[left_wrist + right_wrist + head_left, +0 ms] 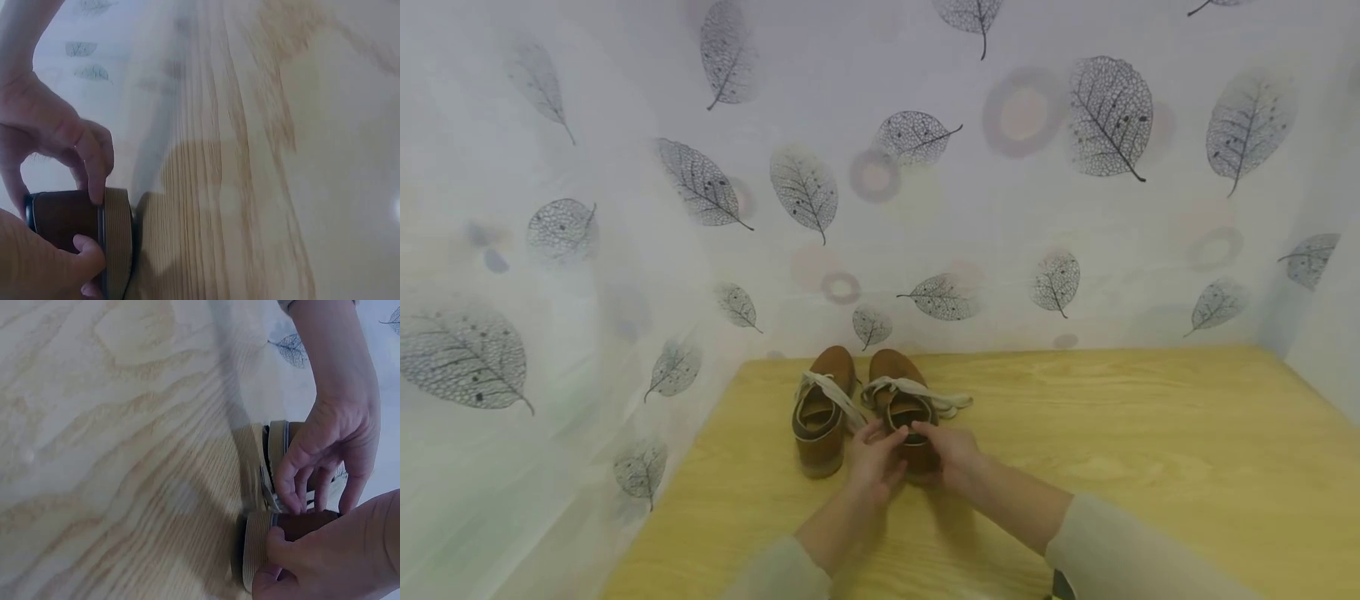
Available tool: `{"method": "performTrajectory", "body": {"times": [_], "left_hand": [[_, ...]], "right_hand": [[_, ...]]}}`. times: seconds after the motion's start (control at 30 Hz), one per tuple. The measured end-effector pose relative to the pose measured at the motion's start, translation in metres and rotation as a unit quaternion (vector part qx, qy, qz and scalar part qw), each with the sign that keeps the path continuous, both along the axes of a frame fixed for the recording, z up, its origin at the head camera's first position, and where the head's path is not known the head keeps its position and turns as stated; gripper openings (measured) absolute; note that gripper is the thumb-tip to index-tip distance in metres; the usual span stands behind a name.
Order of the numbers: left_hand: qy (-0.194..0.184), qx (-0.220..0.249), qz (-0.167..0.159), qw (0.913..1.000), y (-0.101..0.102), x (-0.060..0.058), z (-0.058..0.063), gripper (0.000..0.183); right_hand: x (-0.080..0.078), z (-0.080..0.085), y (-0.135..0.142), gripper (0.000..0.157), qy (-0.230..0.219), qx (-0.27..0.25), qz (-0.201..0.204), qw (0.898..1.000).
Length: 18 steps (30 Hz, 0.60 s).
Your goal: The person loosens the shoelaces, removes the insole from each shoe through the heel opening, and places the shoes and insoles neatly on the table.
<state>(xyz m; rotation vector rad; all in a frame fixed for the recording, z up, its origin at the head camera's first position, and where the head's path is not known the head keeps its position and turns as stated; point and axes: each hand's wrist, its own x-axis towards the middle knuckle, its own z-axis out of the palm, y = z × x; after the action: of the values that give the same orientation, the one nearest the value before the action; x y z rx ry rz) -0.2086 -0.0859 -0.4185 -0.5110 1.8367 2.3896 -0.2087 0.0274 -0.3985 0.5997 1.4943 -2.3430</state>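
Observation:
Two brown lace-up shoes stand side by side, toes pointing away from me, in the head view. Both my hands are at the heel of the right shoe (895,365). The left hand (872,462) holds its left side, thumb at the collar, and the right hand (957,454) grips the opposite side. In the left wrist view the shoe's heel (65,215) and ribbed sole (117,231) show between the fingers. The left shoe (820,454) stands just beside my left hand, untouched. Pale laces (951,403) trail loosely over the right shoe's side.
Both shoes stand on a yellow wood-grain tabletop (1120,433), near its back left corner. A pale sheet (925,225) printed with leaves rises behind the table and along its left and right sides.

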Motion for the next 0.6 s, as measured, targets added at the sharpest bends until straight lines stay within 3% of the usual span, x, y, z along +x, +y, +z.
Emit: {"method": "performTrajectory", "body": {"times": [0.1,0.33,0.47,0.6], "left_hand": [[0.003,0.01,0.013,0.9999,0.007,0.002,-0.001,0.069],[-0.007,0.013,0.039,0.9991,0.016,0.002,-0.002,0.068],[-0.018,-0.005,0.038,0.9991,0.01,-0.008,-0.005,0.065],[-0.012,-0.006,0.036,0.9993,-0.001,-0.021,-0.01,0.062]], "right_hand": [[0.004,0.0,0.001,0.054,-0.008,-0.015,-0.023,1.0],[0.006,-0.003,0.006,0.044,-0.034,0.022,-0.048,0.998],[0.006,-0.002,0.007,0.044,-0.034,0.021,-0.037,0.999],[0.007,-0.002,0.009,0.059,-0.035,0.013,-0.021,0.999]]}}
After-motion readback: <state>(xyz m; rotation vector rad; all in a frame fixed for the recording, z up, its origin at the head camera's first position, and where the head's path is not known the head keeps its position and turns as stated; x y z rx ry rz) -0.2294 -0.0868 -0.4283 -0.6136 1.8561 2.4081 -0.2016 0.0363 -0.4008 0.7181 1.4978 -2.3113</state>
